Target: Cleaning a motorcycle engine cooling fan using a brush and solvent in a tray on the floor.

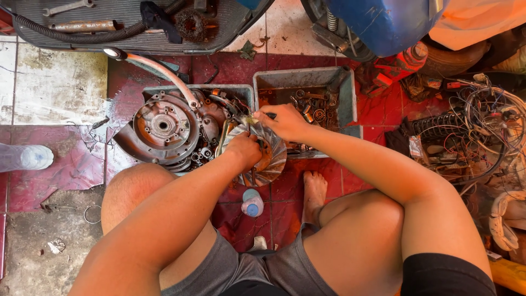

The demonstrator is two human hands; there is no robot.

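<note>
My left hand [244, 150] grips a round, finned metal pulley disc [274, 159] and holds it tilted above the floor. My right hand [285, 121] is closed on a small tool with a dark handle [257, 117], its tip at the disc's upper rim. Just left of the disc lies a rusty engine casing [164, 127] with a round bearing hole. It rests in a grey metal tray [164, 90]. My knees and bare foot [314, 192] frame the work area.
A second grey tray [345, 98] of small nuts and parts sits behind my right hand. A small white bottle [252, 203] lies on the red tiles. Tangled wires and a spring [471, 131] sit right. A black footboard with tools [126, 27] is at top left, a plastic bottle [24, 157] far left.
</note>
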